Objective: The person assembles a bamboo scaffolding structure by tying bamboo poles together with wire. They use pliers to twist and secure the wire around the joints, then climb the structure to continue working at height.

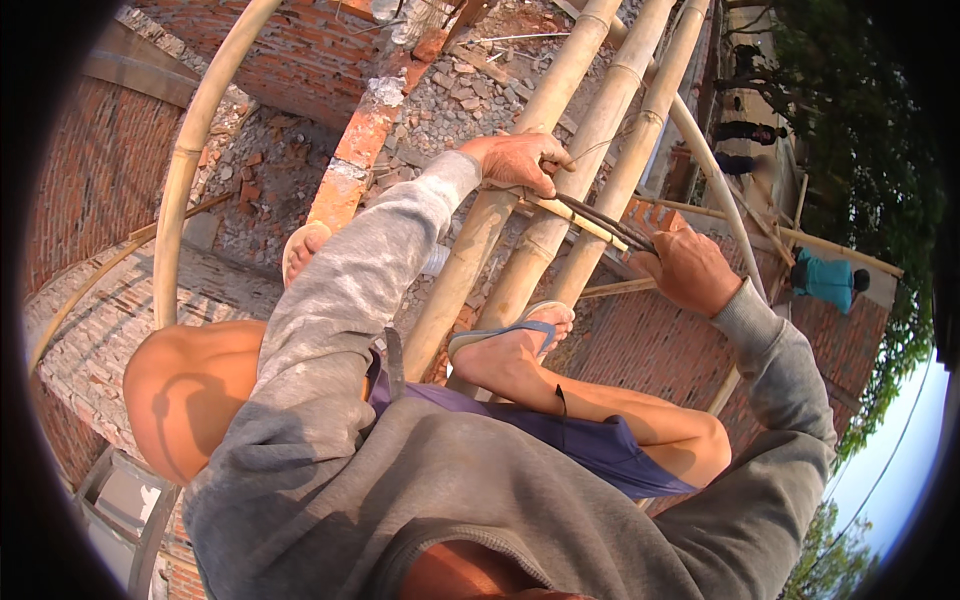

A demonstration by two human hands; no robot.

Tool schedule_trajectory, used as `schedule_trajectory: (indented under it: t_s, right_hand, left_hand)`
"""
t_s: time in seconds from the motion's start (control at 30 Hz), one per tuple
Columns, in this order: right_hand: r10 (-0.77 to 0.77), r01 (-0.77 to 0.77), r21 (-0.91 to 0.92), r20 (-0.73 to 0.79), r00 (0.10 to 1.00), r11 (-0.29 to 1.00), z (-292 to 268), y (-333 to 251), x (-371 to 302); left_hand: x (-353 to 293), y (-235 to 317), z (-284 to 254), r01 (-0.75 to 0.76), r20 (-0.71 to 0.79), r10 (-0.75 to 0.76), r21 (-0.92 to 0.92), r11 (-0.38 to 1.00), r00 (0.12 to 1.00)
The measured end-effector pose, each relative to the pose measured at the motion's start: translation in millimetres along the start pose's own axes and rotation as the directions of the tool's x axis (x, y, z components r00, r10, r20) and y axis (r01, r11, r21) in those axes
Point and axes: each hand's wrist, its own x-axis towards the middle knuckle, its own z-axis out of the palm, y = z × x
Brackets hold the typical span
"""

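Bamboo poles (560, 170) under both hands' grip

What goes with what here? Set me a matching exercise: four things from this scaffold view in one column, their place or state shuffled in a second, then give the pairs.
Things:
1. left hand
2. right hand
3. blue sandal
4. brick wall

Places or states:
A. worn on the foot braced against the bamboo poles
B. far below, curved, at the picture's left
C. closed on the upper end of the dark strip
D. closed on the strip's lower end, right of the poles

Pairs: 1-C, 2-D, 3-A, 4-B
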Motion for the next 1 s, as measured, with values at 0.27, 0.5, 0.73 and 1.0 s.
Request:
schedule_trajectory:
  t_s: [0.27,0.5,0.73,1.0]
  right_hand:
    - [-0.058,0.094,0.282,-0.133,0.989,0.955,88.5,54.2,17.3]
    - [-0.102,0.113,0.066,-0.150,0.983,0.991,41.8,55.1,11.6]
    - [-0.020,-0.333,0.571,0.524,0.852,0.750,-38.6,-7.9,16.6]
    - [0.079,-0.060,-0.149,0.124,0.989,0.987,-30.8,-31.9,-15.9]
  left_hand:
    - [27.7,75.9,112.9,-0.272,-0.244,0.400,0.429,0.862,0.883]
    - [48.8,90.6,176.6,-0.093,-0.669,0.551,0.591,0.801,0.498]
    - [41.0,91.4,165.6,-0.136,-0.749,0.555,0.547,0.826,0.363]
    - [54.4,93.4,156.8,-0.092,-0.694,0.398,0.434,0.896,0.600]
